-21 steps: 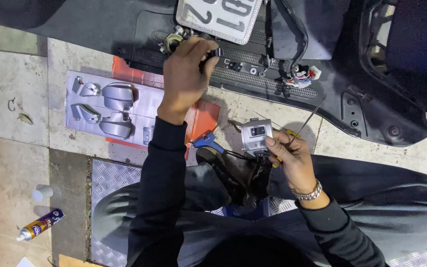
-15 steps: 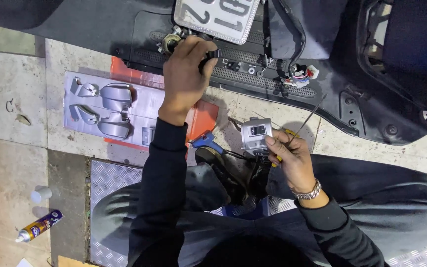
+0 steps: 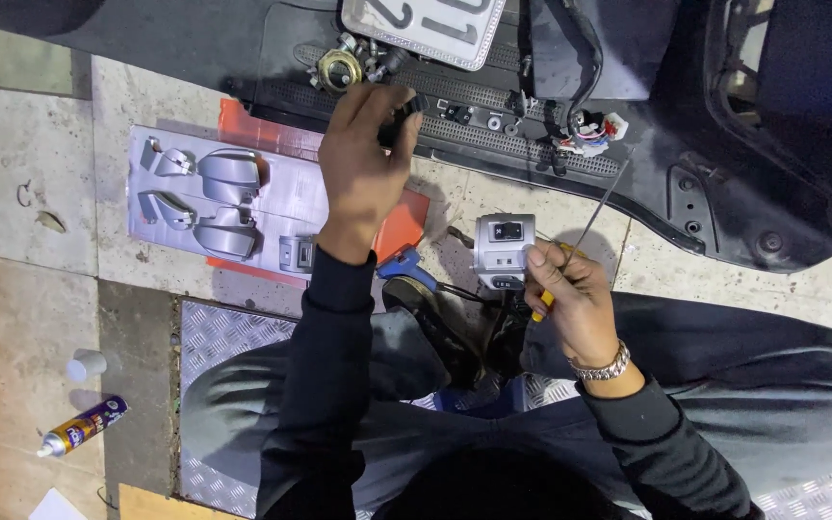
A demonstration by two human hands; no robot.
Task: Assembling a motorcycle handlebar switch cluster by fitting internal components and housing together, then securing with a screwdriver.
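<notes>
Head view, looking straight down: we see two hands in dark sleeves working over a stone floor (image 3: 12, 164), beside the black underside of a scooter panel (image 3: 724, 193).

Our left hand (image 3: 363, 169) reaches forward, fingers curled closed around a small black part (image 3: 403, 114) at the panel's ribbed edge. The part sits between the thumb and the fingertips; we cannot tell what kind of part it is. Just beyond those fingertips lie a brass ring (image 3: 339, 69) and a few loose nuts, and further beyond is a white plate (image 3: 426, 24).

Our right hand (image 3: 575, 299) is nearer the body, with a metal bracelet (image 3: 601, 368) at the wrist. Its fingers pinch a grey switch housing (image 3: 504, 248), thumb pressed on the housing's right side, and the same fist is closed on a yellow-handled screwdriver (image 3: 570, 252) whose thin shaft slants up and away past the knuckles. A black cable runs from under the housing toward the lap.

To the left of the left wrist, a blister card (image 3: 233, 197) holds silver parts on grey backing with an orange edge. A blue-handled tool (image 3: 404, 266) lies between the two wrists. Well off to the left of both hands, near the knee, a small spray can (image 3: 81, 427) and a white cap (image 3: 87, 364) rest on the floor.
</notes>
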